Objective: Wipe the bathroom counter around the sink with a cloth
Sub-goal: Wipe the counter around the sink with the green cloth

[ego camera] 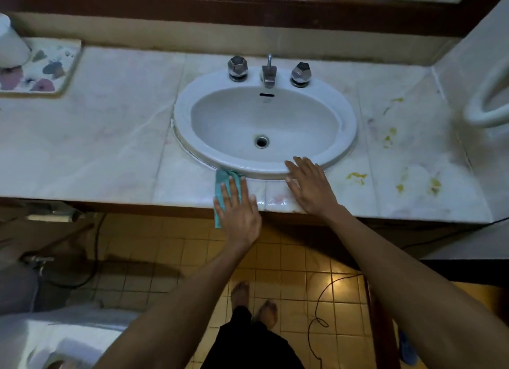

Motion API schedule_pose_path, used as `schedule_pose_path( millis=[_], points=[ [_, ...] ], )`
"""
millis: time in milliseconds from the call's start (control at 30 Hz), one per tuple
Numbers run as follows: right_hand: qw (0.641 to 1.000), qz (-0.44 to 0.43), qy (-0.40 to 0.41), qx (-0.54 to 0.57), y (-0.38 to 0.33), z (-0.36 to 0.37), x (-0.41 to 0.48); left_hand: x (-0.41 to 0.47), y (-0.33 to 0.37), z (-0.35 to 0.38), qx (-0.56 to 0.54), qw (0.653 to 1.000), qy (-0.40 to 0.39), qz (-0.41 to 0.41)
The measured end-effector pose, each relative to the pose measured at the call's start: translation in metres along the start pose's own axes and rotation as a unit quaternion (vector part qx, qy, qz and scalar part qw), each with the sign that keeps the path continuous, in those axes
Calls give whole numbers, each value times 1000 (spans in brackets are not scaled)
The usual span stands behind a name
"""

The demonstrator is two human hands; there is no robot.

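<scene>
Your left hand (238, 208) flat, fingers straight, pressing cloth (220, 184) onto front strip of bench (110, 137). Cloth's far end touches sink (349, 126) rim.
Your right hand (311, 186) spread flat, holding nothing, resting across rim and bench.
Press with whole palm. Follow rim curve. Overlap strokes.
Near end of cloth hangs over front edge: gather it under palm.
Yellow stains (356, 177) on right side likely need firmer rubbing; possibly dried, hard to tell.
Taps (237, 66) and spout (268, 73) crowd back strip.
Patterned tray (41, 68) sits far left.
</scene>
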State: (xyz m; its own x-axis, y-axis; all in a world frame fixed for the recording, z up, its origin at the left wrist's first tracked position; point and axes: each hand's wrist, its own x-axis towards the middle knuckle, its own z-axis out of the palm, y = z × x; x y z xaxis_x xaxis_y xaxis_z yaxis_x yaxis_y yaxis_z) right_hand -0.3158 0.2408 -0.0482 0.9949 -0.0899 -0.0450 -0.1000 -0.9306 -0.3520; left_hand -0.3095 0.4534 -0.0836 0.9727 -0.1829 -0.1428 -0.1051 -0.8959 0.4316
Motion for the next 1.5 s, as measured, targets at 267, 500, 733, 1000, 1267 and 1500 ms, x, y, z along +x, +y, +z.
schedule_pose_path(
  millis=[267,500,733,1000,1267,1500],
  points=[
    [994,92,27,55,63,-26,-44,-29,63,32,16,987,-65,149],
    [981,170,69,55,148,-59,-80,-27,99,43,17,975,-86,202],
    [967,217,125,48,238,-91,-96,-22,168,81,-3,988,-50,145],
    [949,298,89,45,352,-108,-126,0,250,115,-90,995,-3,37],
    [966,243,91,8,369,-91,-149,9,308,143,6,985,-63,161],
    [966,239,102,4,368,-90,-150,11,249,110,131,966,-95,203]
  ],
)
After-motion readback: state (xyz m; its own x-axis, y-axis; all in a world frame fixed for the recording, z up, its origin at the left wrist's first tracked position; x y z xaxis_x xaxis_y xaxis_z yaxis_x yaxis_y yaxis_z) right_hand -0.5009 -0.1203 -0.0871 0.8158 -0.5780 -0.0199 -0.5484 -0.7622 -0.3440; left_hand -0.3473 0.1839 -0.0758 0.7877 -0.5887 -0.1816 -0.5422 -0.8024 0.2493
